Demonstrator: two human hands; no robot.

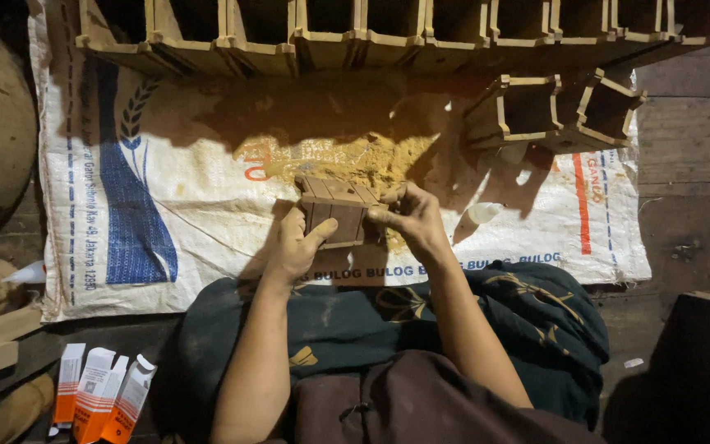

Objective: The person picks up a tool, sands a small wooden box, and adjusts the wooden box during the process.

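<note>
Sitting on the floor, the person holds a small slatted wooden box [336,210] up over the middle of the woven sack [166,173] that is spread out as a work mat, just above the near edge of a pile of sawdust [355,158]. The left hand [296,245] is closed around the box's left side, thumb pressed across the front slats; the right hand [411,215] grips the right end, fingers curled over the top corner as if rubbing or pressing it, though I cannot make out whether anything lies between the fingertips and the wood. Along the far edge of the sack stands a row of finished boxes [396,33], open sides up, and two more boxes [554,111] sit tipped near the far right corner. Off the sack's near left corner lie several orange-and-white cartons [100,395], with a dark patterned cloth [486,316] across the person's lap. To my eye, working this corner well means keeping the left hand firm so the box cannot twist, stroking along the grain with even pressure, and holding the piece over the sawdust pile so whatever falls stays on the sack.
</note>
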